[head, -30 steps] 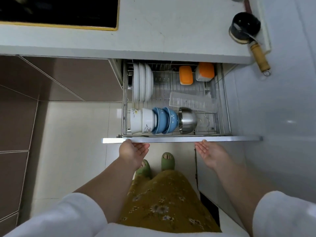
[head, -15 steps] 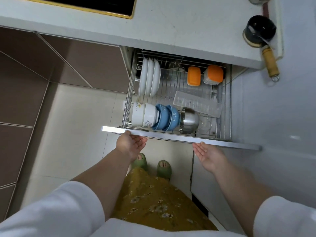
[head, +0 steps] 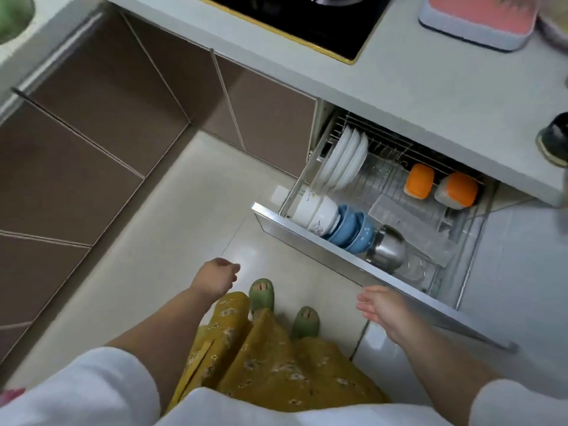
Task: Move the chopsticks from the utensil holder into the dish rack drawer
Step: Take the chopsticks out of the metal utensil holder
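Observation:
The dish rack drawer (head: 347, 252) stands pulled out under the white counter, at the right of the head view. Its wire rack holds white plates (head: 342, 159), a white cup (head: 316, 212), blue bowls (head: 353, 232), a steel bowl (head: 388, 249), a clear plastic tray (head: 412, 221) and two orange-lidded boxes (head: 419, 181). My left hand (head: 216, 279) hangs loosely curled over the floor, left of the drawer and holding nothing. My right hand (head: 379, 305) is open, palm up, just below the drawer front and apart from it. No chopsticks or utensil holder can be made out.
Brown cabinet doors (head: 101, 139) line the left and back. On the counter (head: 430, 96) sit a black hob (head: 307, 20), a pink-topped box (head: 479, 16) and a dark pot (head: 556, 139) at the right edge. My feet in green slippers (head: 261, 295) stand on the pale tiled floor.
Both hands have come off the drawer front and dropped back toward me. The view has swung left and up, so the drawer now sits at the right and more counter shows.

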